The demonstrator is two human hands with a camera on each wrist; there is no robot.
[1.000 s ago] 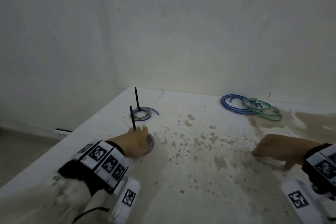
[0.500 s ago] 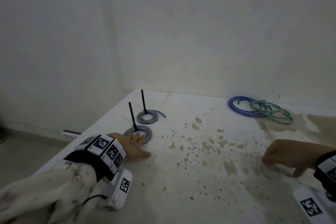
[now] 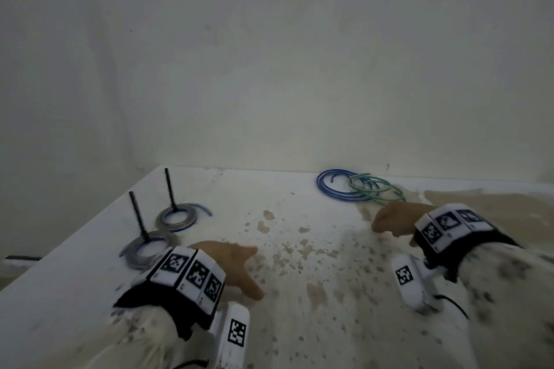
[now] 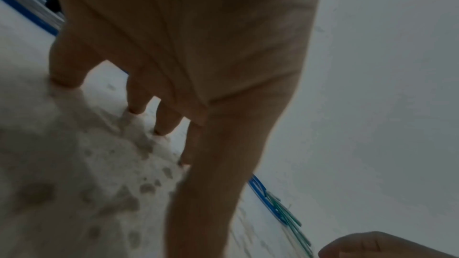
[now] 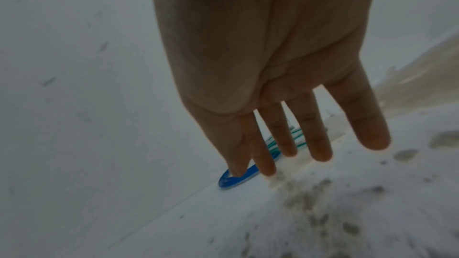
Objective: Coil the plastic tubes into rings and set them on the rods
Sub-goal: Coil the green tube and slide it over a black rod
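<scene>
**Two rings on the rods, two tubes loose by the wall**

Coiled and set: a grey-and-blue ring [image 3: 147,252] flat around the foot of the near rod [image 3: 138,216], a second grey ring [image 3: 177,219] around the far rod [image 3: 170,189] just behind, one loose end curling out past it. Both rods upright near the table's [image 3: 299,323] left edge.

Well to the right of the near rod, close to the back wall [image 3: 299,69]: a loosely coiled blue tube [image 3: 325,190], with a green tube [image 3: 376,189] overlapping its right side. Neither held.

Just right of the near rod's ring: left hand [image 3: 232,262], empty, fingers [image 4: 63,62] spread and straight, tips down at the stained tabletop.

Just in front of the green tube: right hand [image 3: 395,219], empty too, seen in the wrist view with fingers [image 5: 362,121] straight and parted, above the surface and not touching either loose tube.

Marker-printed bands [image 3: 189,274] strapped on both wrists, over pale speckled sleeves [image 3: 509,293].
</scene>
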